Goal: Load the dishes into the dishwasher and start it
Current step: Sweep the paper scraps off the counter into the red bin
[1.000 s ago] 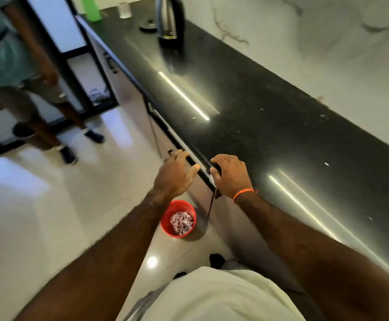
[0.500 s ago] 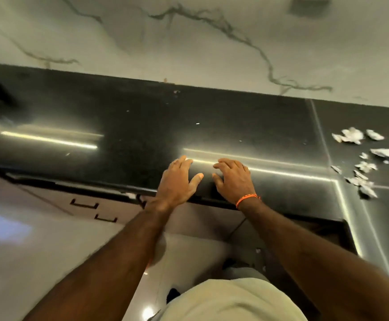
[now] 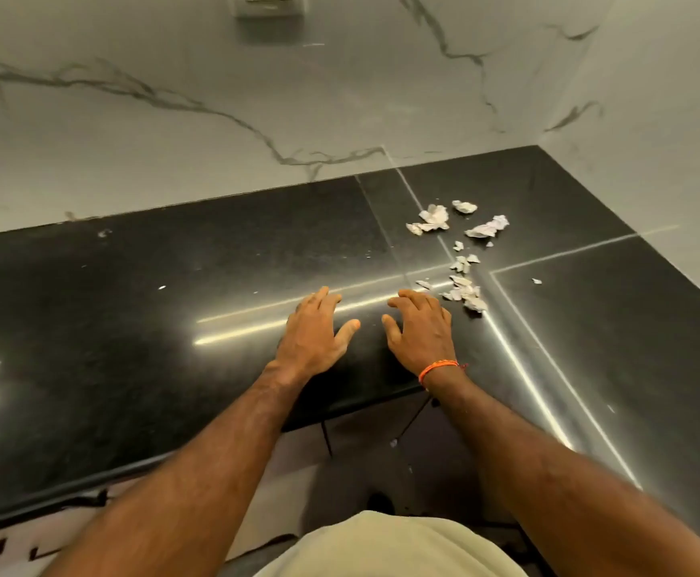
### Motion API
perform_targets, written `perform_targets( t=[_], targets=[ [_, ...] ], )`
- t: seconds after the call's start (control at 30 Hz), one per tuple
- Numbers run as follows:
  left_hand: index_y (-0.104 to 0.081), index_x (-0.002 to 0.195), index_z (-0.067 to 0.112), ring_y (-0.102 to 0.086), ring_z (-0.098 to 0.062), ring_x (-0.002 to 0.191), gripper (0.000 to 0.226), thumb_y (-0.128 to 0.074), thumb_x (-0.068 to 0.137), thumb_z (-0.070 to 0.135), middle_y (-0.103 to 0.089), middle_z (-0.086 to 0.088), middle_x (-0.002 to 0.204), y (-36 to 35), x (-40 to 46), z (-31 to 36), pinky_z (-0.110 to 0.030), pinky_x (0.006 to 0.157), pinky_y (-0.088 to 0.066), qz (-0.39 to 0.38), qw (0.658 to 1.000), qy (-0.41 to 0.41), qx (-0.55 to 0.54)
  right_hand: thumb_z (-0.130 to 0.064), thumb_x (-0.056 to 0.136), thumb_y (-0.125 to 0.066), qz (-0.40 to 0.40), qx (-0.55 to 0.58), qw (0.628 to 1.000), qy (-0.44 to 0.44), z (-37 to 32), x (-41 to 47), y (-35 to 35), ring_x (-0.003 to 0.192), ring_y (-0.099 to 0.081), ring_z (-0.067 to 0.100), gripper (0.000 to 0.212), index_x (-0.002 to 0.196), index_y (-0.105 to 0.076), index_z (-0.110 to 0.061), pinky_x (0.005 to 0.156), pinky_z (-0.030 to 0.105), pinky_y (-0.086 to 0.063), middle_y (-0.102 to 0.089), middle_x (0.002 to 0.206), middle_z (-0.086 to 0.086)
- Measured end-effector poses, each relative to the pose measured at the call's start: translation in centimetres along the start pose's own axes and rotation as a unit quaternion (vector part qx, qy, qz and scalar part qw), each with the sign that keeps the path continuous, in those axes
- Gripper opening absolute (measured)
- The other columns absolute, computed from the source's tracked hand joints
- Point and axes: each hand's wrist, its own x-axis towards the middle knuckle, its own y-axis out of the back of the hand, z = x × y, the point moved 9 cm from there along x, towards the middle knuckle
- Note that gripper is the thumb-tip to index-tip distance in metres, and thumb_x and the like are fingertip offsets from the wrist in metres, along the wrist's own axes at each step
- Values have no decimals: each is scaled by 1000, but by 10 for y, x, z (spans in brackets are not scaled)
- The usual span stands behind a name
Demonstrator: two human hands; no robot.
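I see my left hand (image 3: 313, 333) spread palm-down over the black countertop (image 3: 131, 310), fingers relaxed and slightly fanned, holding nothing; whether the palm actually touches the stone I cannot tell. My right hand (image 3: 421, 329) lies just beside it in the same flat, loose pose, fingers a little bent at the knuckles and empty, with an orange wristband (image 3: 438, 368) around the wrist. Both hands sit near the counter's front edge, apart from each other by a narrow gap. Just to the right of my right fingertips begins a scatter of crumpled paper scraps (image 3: 463, 285), running back toward larger wads (image 3: 436, 218) near the marble backsplash (image 3: 173, 139); the nearest scrap is close to my fingers but not touching them. Below the counter edge, between my forearms, a dark opening (image 3: 386, 447) shows thin dark rods, too shadowed for me to make out as the dishwasher. No dishes are in view. My pale shirt (image 3: 390, 547) blocks the bottom centre, and a wall socket (image 3: 269, 6) is cut off by the top edge.
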Motion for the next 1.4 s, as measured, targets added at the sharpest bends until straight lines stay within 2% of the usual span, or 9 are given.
perform_targets(
  t=[0.33,0.53,0.63,0.77,0.93,1.1,1.23,1.27,1.4],
  targets=[
    [-43,151,19,-24,-24,152,68,-55,95,57,-30,-6,164,-61,67,81,-44,124,-23,-95,990,-104,29,-42,90,-60,45,-16,987,-156,112,-1,32,142,-33,21,48,136,-55,-27,116,49,-31,-46,149,-3],
    [-38,153,20,-7,-25,156,69,-52,97,58,-19,-7,168,-79,106,103,-46,125,-12,-108,979,-169,42,-57,91,-55,35,-31,976,-212,139,8,25,152,-15,21,72,152,-35,-22,124,44,-16,-28,162,0],
    [-28,157,15,4,-26,157,85,-49,93,68,-6,-10,170,-89,124,101,-48,126,-4,-99,972,-194,87,-68,90,-48,36,-42,970,-236,146,16,20,154,-4,23,84,155,-27,-19,126,45,-8,-18,166,3],
    [-11,161,14,16,-28,155,109,-40,84,85,7,-12,169,-105,143,97,-52,125,5,-111,965,-191,144,-83,87,-27,23,-98,956,-276,160,35,15,154,8,28,102,158,-16,-11,125,52,-2,-5,167,11],
    [-7,161,12,17,-30,155,116,-33,79,91,9,-13,169,-115,175,103,-54,125,4,-115,972,-139,153,-76,93,-20,15,-105,951,-290,177,86,11,153,8,34,96,158,-13,-7,122,58,-1,-3,167,16],
    [-8,161,12,12,-31,155,108,-38,86,83,7,-14,169,-117,211,128,-55,125,0,-88,977,-114,156,-67,96,-34,76,-120,958,-251,206,129,30,154,-2,35,83,154,-23,-9,123,56,-1,-14,165,14],
    [-12,161,11,10,-31,156,97,-33,93,77,7,-13,169,-122,231,152,-53,126,-2,-75,981,-119,136,-68,97,-21,66,-97,924,-364,254,121,40,153,-3,37,87,156,-22,-5,123,57,-7,-13,165,19],
    [-11,161,12,11,-30,156,94,-33,94,75,8,-12,169,-124,234,156,-52,126,-1,-76,981,-122,133,-67,98,-17,50,-95,928,-357,253,127,36,153,-2,37,86,156,-19,-4,123,56,-6,-11,165,20],
    [-14,161,17,11,-26,156,84,-32,98,70,6,-9,170,-123,243,150,-51,126,-2,-74,985,-104,120,-58,102,-19,49,-11,979,-199,215,177,19,155,-2,28,76,158,-15,-8,125,45,-1,-5,167,12]
  ],
)
